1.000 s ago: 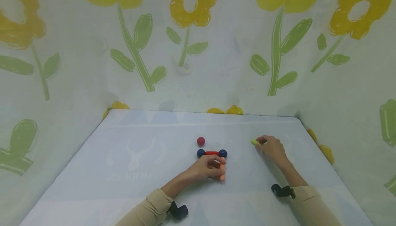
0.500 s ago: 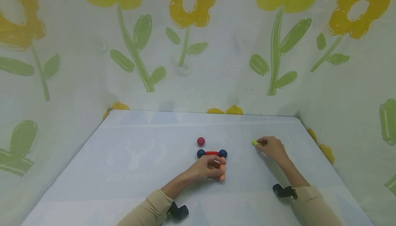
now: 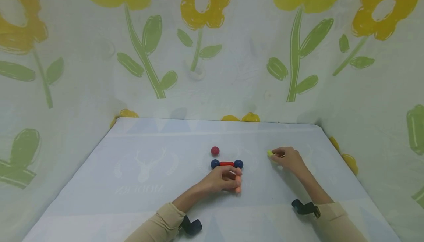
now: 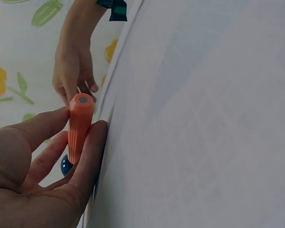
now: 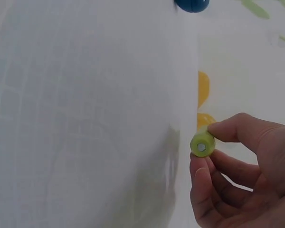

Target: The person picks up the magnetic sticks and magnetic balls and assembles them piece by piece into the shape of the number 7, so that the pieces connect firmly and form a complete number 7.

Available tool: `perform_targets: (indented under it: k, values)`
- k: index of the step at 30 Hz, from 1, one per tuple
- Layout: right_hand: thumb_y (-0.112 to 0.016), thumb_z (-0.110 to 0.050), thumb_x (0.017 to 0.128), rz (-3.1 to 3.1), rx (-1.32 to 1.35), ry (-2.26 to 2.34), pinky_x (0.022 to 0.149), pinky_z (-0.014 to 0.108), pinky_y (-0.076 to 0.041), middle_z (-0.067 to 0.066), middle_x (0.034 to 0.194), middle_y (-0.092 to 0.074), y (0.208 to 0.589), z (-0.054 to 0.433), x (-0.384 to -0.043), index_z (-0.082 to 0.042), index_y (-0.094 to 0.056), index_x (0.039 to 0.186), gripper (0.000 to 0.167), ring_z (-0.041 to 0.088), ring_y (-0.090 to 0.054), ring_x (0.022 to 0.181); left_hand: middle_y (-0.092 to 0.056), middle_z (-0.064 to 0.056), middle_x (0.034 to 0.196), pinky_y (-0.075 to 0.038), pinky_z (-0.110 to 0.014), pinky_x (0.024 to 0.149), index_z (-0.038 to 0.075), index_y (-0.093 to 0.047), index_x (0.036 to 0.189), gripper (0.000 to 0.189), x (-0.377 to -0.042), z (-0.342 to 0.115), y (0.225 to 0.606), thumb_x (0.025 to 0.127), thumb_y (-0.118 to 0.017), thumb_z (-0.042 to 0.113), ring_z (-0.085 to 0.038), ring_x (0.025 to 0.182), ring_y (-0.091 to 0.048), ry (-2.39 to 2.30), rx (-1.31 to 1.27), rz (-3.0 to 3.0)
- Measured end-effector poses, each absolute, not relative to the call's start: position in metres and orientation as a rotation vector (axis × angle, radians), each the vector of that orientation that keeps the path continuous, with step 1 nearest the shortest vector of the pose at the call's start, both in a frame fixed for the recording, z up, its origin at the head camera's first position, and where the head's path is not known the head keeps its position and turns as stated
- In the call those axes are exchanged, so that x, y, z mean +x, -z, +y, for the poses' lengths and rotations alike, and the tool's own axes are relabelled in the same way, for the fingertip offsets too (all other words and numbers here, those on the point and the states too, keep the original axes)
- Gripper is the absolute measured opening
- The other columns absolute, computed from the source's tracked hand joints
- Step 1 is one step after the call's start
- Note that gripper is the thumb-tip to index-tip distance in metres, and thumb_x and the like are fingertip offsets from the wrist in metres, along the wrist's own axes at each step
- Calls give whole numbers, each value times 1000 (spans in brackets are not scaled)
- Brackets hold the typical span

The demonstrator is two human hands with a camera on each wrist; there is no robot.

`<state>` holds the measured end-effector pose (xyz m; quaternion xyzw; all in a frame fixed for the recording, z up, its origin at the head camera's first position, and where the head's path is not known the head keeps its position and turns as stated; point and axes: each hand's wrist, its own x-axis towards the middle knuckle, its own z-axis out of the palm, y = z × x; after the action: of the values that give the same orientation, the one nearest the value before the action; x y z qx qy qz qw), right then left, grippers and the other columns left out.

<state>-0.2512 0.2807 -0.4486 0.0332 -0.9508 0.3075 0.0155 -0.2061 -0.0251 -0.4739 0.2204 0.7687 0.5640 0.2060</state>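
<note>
My left hand [image 3: 215,180] pinches an orange magnetic rod [image 3: 238,185] between thumb and fingers. In the left wrist view that orange rod [image 4: 80,130] has a grey metal disc in its end. Just beyond this hand, a red rod [image 3: 227,163] lies between a dark blue ball [image 3: 215,164] and another dark blue ball [image 3: 238,164], forming a dumbbell shape. To the right, my right hand [image 3: 289,158] pinches a yellow-green magnetic rod [image 3: 269,153] by thumb and fingertips. The right wrist view shows its end [image 5: 202,144] facing the camera, also with a metal disc.
A red ball [image 3: 215,150] sits behind the dumbbell piece. The table is covered by a pale cloth [image 3: 99,183] with faint prints. Flower-printed curtains [image 3: 232,80] stand along the back and sides of the table.
My right hand has shifted slightly left, and the yellow-green rod in it has tilted. The left hand, orange rod, balls and red rod have stayed put.
</note>
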Motion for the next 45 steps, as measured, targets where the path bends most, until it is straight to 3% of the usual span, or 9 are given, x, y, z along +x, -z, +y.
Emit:
perform_targets:
  k: [14,45]
  values:
    - [-70,-20,89,-2969,223,-948,65,27,-50,8,88,-71,438,265,-239,0,-70,112,30,21,-66,84,-69,-2,107,-56,-24,75,17,-68,115,26,-208,-25,476,89,-72,20,-14,97,-63,-1558,613,2154]
    - [-69,-15,87,-3101,140,-1013,61,26,-49,4,85,-66,445,235,-224,-2,-68,115,31,15,-57,76,-70,-1,109,-58,-26,78,18,-69,113,25,-208,-25,475,89,-73,22,-14,98,-64,-1554,597,2166]
